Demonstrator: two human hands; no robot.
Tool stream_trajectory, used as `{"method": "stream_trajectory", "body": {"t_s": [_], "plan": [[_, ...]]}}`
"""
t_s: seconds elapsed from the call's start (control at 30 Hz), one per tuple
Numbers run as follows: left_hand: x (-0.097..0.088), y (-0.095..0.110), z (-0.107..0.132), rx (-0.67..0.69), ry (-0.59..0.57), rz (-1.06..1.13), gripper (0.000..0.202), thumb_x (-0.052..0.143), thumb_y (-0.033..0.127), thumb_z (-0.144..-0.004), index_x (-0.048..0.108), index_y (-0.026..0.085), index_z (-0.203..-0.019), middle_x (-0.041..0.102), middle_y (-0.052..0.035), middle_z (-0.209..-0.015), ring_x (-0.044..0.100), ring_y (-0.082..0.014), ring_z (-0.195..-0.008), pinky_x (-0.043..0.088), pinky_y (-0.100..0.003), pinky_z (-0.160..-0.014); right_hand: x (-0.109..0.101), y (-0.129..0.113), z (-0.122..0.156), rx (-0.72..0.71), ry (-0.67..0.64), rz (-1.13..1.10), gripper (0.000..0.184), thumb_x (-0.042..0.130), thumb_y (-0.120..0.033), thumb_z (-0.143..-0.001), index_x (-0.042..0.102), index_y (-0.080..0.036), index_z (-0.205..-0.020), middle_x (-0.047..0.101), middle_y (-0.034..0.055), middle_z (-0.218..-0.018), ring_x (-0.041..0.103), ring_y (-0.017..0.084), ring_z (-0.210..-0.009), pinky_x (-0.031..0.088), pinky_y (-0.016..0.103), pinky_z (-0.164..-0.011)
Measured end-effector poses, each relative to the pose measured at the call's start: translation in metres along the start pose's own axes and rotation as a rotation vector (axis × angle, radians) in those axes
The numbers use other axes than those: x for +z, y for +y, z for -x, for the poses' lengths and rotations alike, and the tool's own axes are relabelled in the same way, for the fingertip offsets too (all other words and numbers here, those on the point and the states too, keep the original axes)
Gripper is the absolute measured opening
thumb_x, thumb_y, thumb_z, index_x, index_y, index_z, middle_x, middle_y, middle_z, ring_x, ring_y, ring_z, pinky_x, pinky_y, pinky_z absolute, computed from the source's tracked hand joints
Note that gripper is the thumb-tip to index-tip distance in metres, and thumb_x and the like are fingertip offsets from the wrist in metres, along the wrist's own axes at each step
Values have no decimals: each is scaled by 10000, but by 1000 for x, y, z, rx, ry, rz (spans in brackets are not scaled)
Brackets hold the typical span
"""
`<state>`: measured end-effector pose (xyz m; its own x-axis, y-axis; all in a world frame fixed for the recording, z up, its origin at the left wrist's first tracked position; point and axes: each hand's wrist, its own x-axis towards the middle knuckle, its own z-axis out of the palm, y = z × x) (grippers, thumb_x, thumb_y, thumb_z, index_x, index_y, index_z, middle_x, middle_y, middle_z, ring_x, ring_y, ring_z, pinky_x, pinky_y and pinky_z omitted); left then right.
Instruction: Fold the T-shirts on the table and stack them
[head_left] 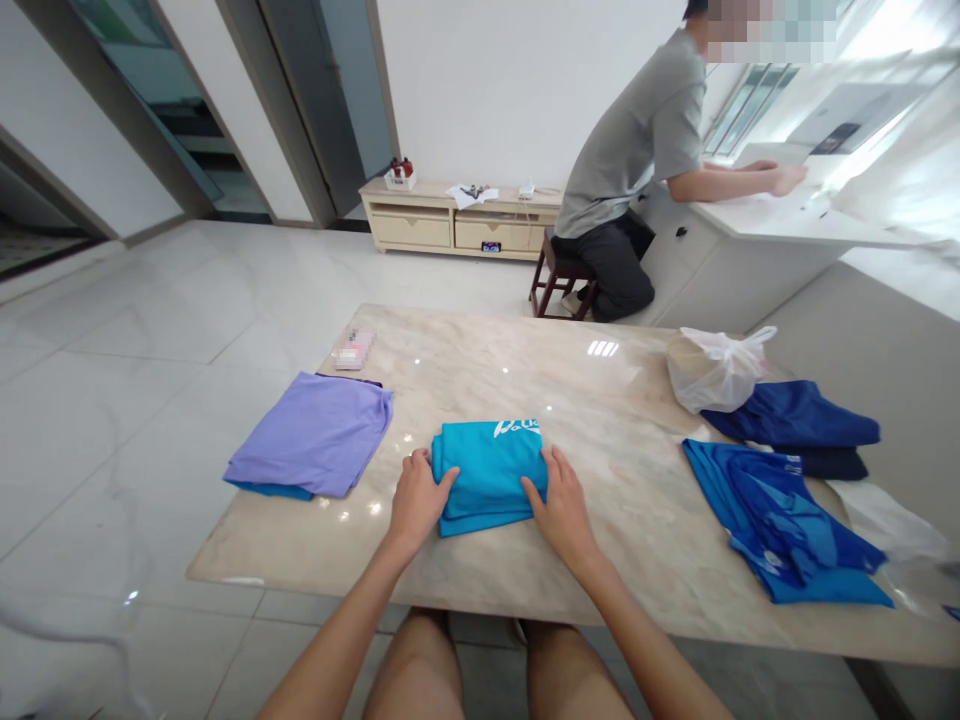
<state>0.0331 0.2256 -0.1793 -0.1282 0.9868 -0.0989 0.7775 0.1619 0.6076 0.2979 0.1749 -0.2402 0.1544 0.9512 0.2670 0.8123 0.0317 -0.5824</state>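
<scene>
A turquoise shirt (487,475) with white lettering along its far edge lies folded into a compact rectangle on the marble-look table (600,560). My left hand (420,500) grips its left side, thumb on top and fingers around the edge. On the opposite side, my right hand (562,500) holds the edge the same way, its thumb near the front right corner. To the left lies a folded lilac garment (311,430), with a blue piece of cloth (270,490) showing beneath it.
At the table's right lie a rumpled blue garment (787,520), dark blue clothes (806,415) and a knotted white plastic bag (716,370). A small pink packet (354,350) rests at the far left corner. Beyond, a person (630,140) sits on a stool (559,270) by a white counter.
</scene>
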Motion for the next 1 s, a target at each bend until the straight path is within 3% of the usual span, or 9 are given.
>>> {"method": "stream_trajectory", "body": {"t_s": [0.17,0.3,0.4,0.53,0.6,0.67,0.73,0.87,1.0], "plan": [[-3,10,-11,-127,-141,59,483,826,615,-831,719,200,-1053,805,-186,-1094,761,-423,-1133,581,-450,-928,-1,3,26,-34,-11,-26,621,451,-557,-1111,518,-211,-1622,498,184,-1686,419,379,-1606,326,665,-1313],[-10,25,-9,-233,-272,422,273,942,366,-688,722,225,-767,821,-121,-863,789,-416,-1032,608,-454,-908,-31,-2,40,19,51,-90,551,491,-500,-1070,610,-206,-1521,560,189,-1618,504,379,-1526,412,651,-1264],[-23,42,13,-201,-263,581,189,893,269,-733,774,213,-868,854,-98,-969,801,-357,-1048,632,-424,-929,-61,-12,51,125,41,-214,489,553,-581,-1004,737,-221,-1278,710,186,-1386,648,384,-1328,507,629,-1178],[-38,73,50,-171,-173,740,261,807,282,-867,765,174,-1101,833,-139,-1221,790,-312,-1141,632,-411,-995,-92,-46,61,494,-334,-554,625,514,-786,-967,778,-219,-956,803,184,-1053,770,358,-1032,630,552,-959],[-43,89,66,-159,-142,786,319,805,300,-887,734,156,-1164,821,-156,-1242,791,-300,-1135,637,-403,-987,-102,-73,61,645,-607,-821,778,374,-846,-1008,796,-194,-957,809,208,-1114,788,340,-1081,639,509,-945],[-49,104,81,-143,-137,840,370,825,325,-884,713,157,-1193,819,-154,-1229,798,-287,-1103,647,-388,-953,-110,-100,55,697,-734,-1090,871,239,-850,-1042,806,-189,-1059,800,207,-1222,781,317,-1176,635,480,-980],[-57,115,98,-138,-140,928,420,862,348,-861,703,163,-1203,818,-150,-1219,801,-280,-1085,652,-384,-935,-118,-123,47,697,-617,-1253,823,234,-814,-1066,782,-210,-1172,791,172,-1295,766,301,-1235,638,469,-1007],[-68,127,140,-80,-131,1065,563,956,377,-760,710,162,-1217,818,-158,-1228,795,-297,-1121,638,-406,-986,-132,-148,32,766,-179,-1396,502,626,-653,-1007,747,-232,-1252,797,95,-1325,751,303,-1271,662,446,-1024],[-71,130,171,49,-215,1164,749,1021,473,-660,698,176,-1268,812,-162,-1264,783,-325,-1163,619,-444,-1032,-153,-146,29,901,-32,-1424,403,847,-428,-885,772,-196,-1206,823,93,-1249,763,322,-1250,682,444,-1022]]}}
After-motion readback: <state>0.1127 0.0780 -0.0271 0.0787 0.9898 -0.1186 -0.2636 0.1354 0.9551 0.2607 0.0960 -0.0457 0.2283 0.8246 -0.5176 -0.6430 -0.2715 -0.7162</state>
